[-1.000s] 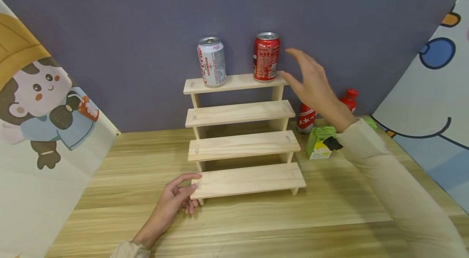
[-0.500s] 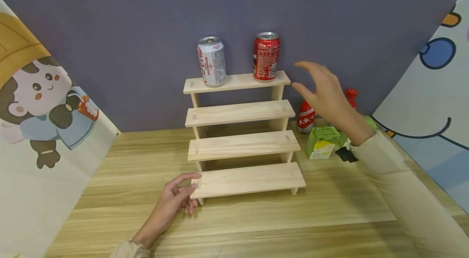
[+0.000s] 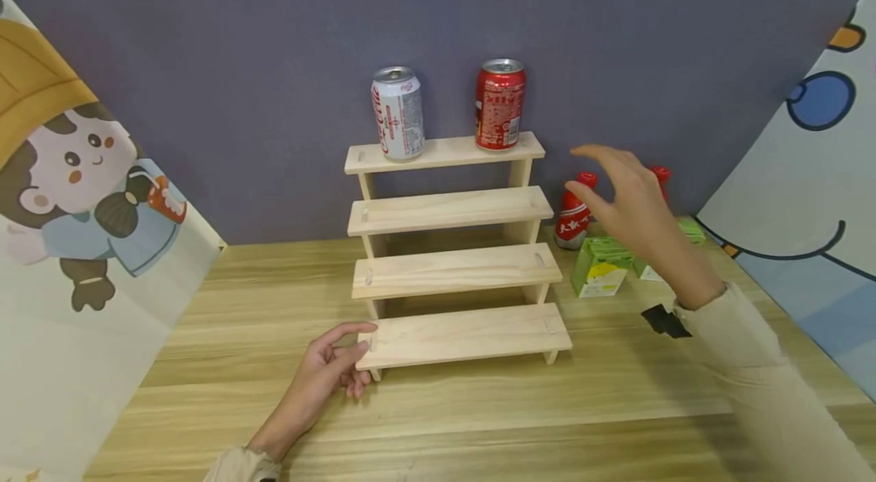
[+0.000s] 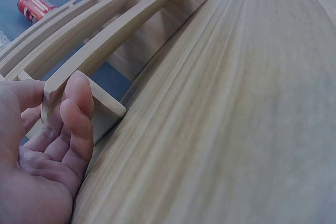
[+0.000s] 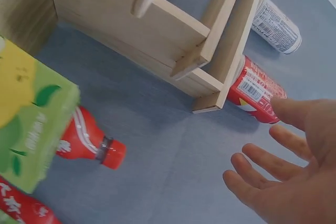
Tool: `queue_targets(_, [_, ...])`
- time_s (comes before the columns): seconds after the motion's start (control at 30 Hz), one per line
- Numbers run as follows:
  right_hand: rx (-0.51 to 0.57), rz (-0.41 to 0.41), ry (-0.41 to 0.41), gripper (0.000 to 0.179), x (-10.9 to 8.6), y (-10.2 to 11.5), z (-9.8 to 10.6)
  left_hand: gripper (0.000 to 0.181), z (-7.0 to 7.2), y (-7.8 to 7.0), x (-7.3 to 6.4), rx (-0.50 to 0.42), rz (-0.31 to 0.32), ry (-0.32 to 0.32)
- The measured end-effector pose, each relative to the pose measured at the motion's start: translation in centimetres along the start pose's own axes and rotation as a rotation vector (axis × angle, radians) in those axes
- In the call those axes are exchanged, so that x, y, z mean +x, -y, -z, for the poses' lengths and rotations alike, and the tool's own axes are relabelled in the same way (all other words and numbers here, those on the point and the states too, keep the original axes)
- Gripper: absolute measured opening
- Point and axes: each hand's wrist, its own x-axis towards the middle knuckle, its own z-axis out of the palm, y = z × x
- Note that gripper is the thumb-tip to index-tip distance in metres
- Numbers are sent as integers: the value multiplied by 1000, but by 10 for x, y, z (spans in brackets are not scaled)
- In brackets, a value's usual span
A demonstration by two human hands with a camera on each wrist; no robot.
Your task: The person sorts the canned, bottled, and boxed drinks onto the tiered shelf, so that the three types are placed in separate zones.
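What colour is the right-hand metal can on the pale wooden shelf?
The round metal can is mostly red, clearest in the head view.

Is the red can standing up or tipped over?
Standing up: the red can has its silver lid on top and rests on the top shelf.

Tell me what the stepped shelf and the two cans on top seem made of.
The stepped shelf looks like pale, apparently unpainted wood: grain streaks run along its steps. The white can and the red can seem to be metal, probably aluminium, with smooth printed coats: both have shiny silvery tops.
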Motion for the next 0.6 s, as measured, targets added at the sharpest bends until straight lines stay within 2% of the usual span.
queue_targets(0.4, [1,-37,37,48,-38,-9,1,39,1,-1,1,2,-8,-5])
queue_targets(0.5, [5,-65,46,47,-46,-13,2,39,1,-1,1,2,-11,-5])
queue_targets(0.6, [-19,-112,88,46,-53,-18,2,39,1,-1,1,4,-12,0])
